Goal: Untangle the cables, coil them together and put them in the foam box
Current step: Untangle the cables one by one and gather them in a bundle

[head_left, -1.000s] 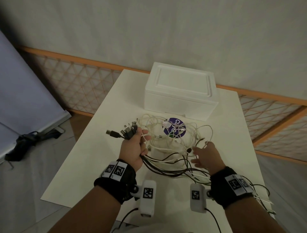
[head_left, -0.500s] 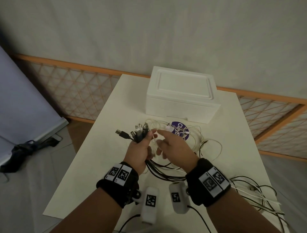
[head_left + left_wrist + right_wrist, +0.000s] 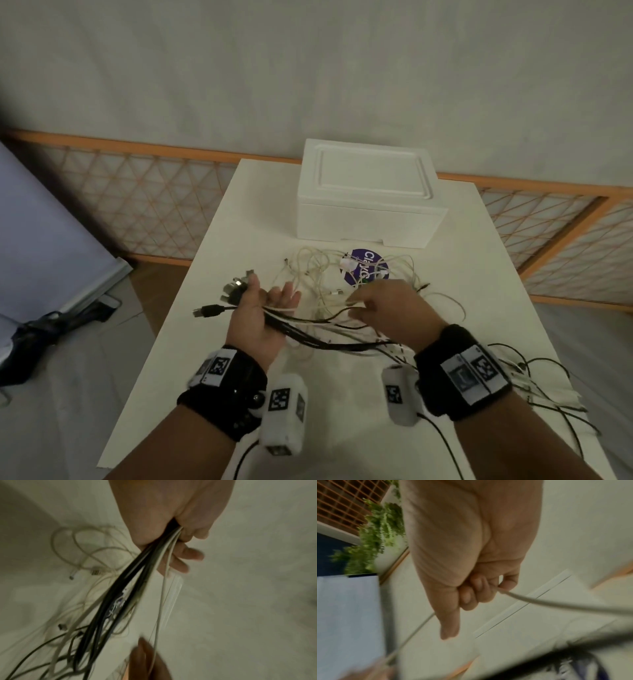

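Note:
My left hand [image 3: 262, 313] is held palm-up over the white table [image 3: 191, 342] and grips a bundle of black and white cables [image 3: 308, 337]; their plugs [image 3: 236, 289] fan out past my thumb. In the left wrist view the bundle [image 3: 137, 577] leaves the curled fingers [image 3: 185, 557]. My right hand [image 3: 387, 308] sits just right of it, fingers curled round one white cable [image 3: 539, 601]. A loose white tangle [image 3: 329, 274] lies beyond both hands. The white foam box [image 3: 370, 202] stands behind it, lid on.
A round purple sticker [image 3: 364, 270] lies under the tangle. Black cable loops [image 3: 534, 387] trail off the table's right edge. An orange lattice fence [image 3: 137, 192] runs behind the table. A dark bag [image 3: 44, 329] lies on the floor to the left.
My right hand came in from the right to the left hand, then drew back right holding a white cable. The left hand turned palm-up and lowered a little.

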